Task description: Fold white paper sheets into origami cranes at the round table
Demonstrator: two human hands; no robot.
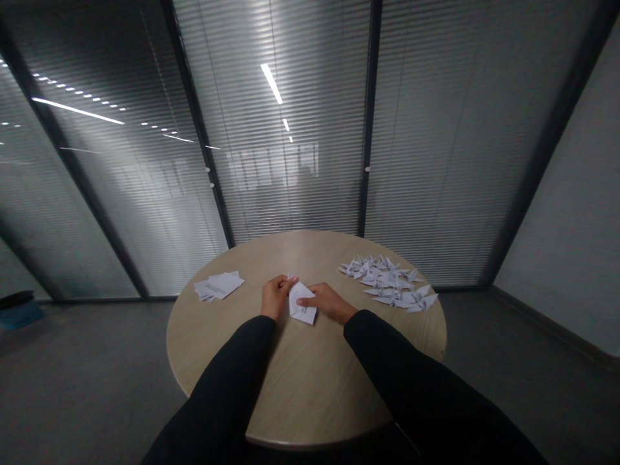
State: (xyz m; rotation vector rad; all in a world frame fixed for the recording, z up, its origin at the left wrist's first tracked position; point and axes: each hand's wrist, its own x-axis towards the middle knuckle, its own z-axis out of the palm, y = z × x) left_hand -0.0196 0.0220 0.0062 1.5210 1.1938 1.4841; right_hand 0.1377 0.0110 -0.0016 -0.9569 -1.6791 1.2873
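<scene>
Between my hands, over the middle of the round table (pixel 310 381), is a folded white sheet of paper (pixel 301 312) with some dark print on it. My left hand (pixel 276 296) pinches its upper left edge between thumb and fingers. From the other side my right hand (pixel 329 301) grips it, the thumb lying across its front and the fingers hidden behind it. On the right of the table lies a spread of folded white paper cranes (pixel 387 279). A small stack of loose white paper sheets (pixel 220 285) rests on the left.
Glass partitions with blinds (pixel 290 206) and dark frames stand behind the table's far edge. A white wall (pixel 566 258) rises on the right. A blue bin with a black rim (pixel 20 312) stands on the grey floor (pixel 106 374) at far left.
</scene>
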